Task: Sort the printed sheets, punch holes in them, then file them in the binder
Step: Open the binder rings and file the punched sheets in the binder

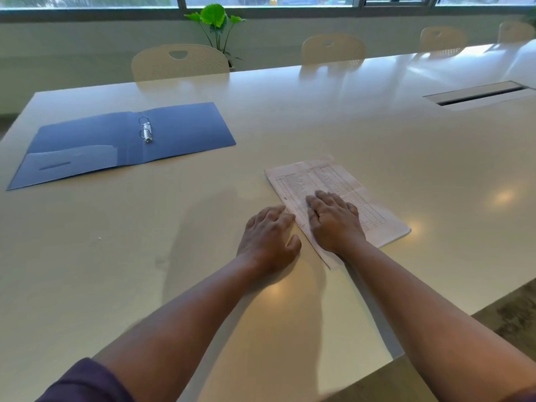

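On a long pale table (290, 117), a blue binder (179, 132) lay spread open and flat, well to the left of the printed sheets (327, 181) and farther from the person. Its two metal rings (146, 129) stood closed on the spine, and a pocket showed inside the left cover. To the right of the binder and nearer the table's front edge, the left hand (268, 239) rested palm down on the bare tabletop, its fingers loosely bent and holding nothing, the fingertips touching or just meeting the left edge of the sheets; the exact contact could not be made out. Just right of it, the right hand (333, 221) lay flat on top of the sheets, fingers straight and slightly spread, pressing on the paper without gripping it. The sheets, a thin, uneven stack printed with a grid of table rows, sat at an angle to the table's edge, corners of lower pages poking out at the far end and the near end. Beyond the binder, across the table, a row of cream chairs (179, 62) faced the person, and a green potted plant (216, 18) stood by the window. Far to the right of the binder, a cable slot (478, 95) was set into the tabletop.
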{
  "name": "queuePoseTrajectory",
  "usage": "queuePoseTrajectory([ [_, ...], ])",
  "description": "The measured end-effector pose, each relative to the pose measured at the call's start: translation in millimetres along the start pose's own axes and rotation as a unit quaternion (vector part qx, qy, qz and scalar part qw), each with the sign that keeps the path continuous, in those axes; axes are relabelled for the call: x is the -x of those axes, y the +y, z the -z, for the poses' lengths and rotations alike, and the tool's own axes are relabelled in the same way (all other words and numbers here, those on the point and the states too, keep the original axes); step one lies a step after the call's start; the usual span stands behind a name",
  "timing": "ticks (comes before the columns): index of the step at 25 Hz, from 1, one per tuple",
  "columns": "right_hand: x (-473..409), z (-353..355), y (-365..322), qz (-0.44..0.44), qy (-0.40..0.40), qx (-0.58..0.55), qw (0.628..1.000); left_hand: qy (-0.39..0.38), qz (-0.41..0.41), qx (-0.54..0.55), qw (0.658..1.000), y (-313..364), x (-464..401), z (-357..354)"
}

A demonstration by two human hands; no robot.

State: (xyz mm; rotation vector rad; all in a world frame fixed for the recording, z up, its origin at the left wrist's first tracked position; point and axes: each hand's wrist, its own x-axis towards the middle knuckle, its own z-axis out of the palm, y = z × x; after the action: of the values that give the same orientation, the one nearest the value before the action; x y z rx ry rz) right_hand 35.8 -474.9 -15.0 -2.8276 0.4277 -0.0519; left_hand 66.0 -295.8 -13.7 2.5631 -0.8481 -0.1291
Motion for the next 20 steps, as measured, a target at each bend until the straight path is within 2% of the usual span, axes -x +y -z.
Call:
queuePoseTrajectory([
  [3, 0, 1, -1, 0.000, -0.008, 0.001, 1.000, -0.007, -0.009, 0.031, 0.999, -11, 9, 9],
  [6, -6, 8, -2, -0.003, -0.019, 0.015, 1.000, -0.050, 0.009, 0.149, 0.988, -27, 17, 29],
  [9, -13, 15, -25, -0.002, 0.005, 0.020, 1.000, 0.002, 0.060, 0.218, 0.974, -56, 33, 57],
  [12, -11, 10, -77, 0.057, 0.055, -0.016, 0.997, 0.102, 0.098, 0.176, 0.974, -99, 54, 83],
  [15, -9, -5, -132, 0.119, 0.036, -0.048, 0.991, 0.170, 0.152, 0.076, 0.971, -144, 71, 103],
  [18, -14, -27, -172, 0.143, -0.021, -0.070, 0.987, 0.140, 0.217, -0.028, 0.966, -185, 84, 117],
  [20, -21, -39, -190, 0.131, -0.055, -0.071, 0.987, 0.093, 0.253, -0.040, 0.962, -207, 87, 125],
])
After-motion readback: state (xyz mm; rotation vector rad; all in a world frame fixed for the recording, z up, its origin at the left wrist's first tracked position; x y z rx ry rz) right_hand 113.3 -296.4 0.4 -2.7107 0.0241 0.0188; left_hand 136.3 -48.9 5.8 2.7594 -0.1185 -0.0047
